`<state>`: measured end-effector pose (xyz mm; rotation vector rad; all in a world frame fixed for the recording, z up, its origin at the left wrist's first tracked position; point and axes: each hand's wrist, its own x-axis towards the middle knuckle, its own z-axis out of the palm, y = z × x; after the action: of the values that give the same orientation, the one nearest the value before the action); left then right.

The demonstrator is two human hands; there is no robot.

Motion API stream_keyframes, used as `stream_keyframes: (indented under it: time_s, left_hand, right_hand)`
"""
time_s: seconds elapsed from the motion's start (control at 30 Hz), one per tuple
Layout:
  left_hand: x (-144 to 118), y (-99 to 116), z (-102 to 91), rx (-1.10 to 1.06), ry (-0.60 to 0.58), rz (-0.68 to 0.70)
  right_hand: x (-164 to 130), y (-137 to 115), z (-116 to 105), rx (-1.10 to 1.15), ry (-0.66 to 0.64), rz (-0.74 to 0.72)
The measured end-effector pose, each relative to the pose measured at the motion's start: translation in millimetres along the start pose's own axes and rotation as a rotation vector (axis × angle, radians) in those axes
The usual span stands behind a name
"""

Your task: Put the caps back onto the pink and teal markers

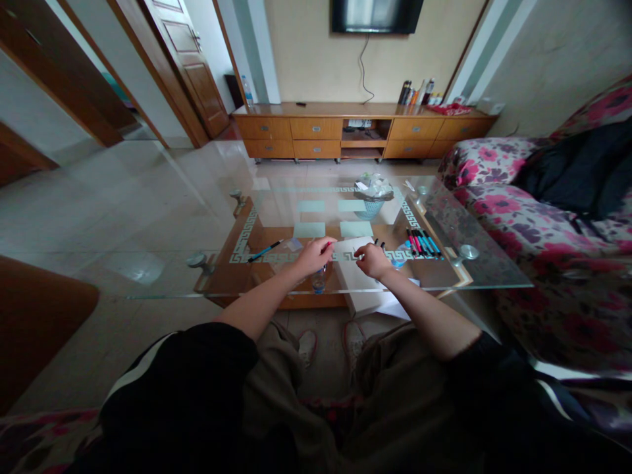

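Above the near part of the glass coffee table (pixel 162 294), my left hand (pixel 315 257) is closed on a small pinkish-red pen part (pixel 325 247), mostly covered by the fingers. To its right, my right hand (pixel 374 261) has its fingers curled in a pinch; anything in it is too small or hidden to make out. The hands are apart. Short black pen parts (pixel 379 243) show just behind my right hand. Off to the right lies a row of several black, red and blue pens (pixel 423 243). One blue-and-black pen (pixel 265 251) lies alone left of my left hand.
Through the glass I see a white box (pixel 358 289), white paper sheets (pixel 395 308) and a clear bottle (pixel 318 282). A filled wastebasket (pixel 371 205) stands toward the far side. The floral sofa (pixel 498 224) is on the right; a wooden TV cabinet (pixel 316 128) stands beyond.
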<state>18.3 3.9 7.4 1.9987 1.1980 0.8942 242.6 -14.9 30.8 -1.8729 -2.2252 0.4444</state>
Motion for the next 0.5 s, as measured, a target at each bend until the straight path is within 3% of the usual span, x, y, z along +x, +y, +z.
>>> stream_keyframes:
  time_s: [0.13, 0.23, 0.37, 0.5]
  left_hand:
    - [6.5, -0.5, 6.2, -0.367, 0.038, -0.279]
    - [9.0, 1.4, 6.7, -0.640, 0.043, -0.467]
    - [8.3, 5.3, 4.0, -0.878, -0.032, -0.543]
    - [8.5, 9.3, 4.7, -0.967, -0.119, -0.606]
  right_hand:
    - [-1.1, -4.3, -0.6, 0.056, 0.039, -0.034]
    - [-2.2, -9.7, 0.6, 0.183, 0.090, -0.175]
    - [-6.2, -19.1, 2.4, 0.359, 0.113, -0.451]
    - [-10.5, -28.3, 0.0, 0.408, 0.168, -0.556]
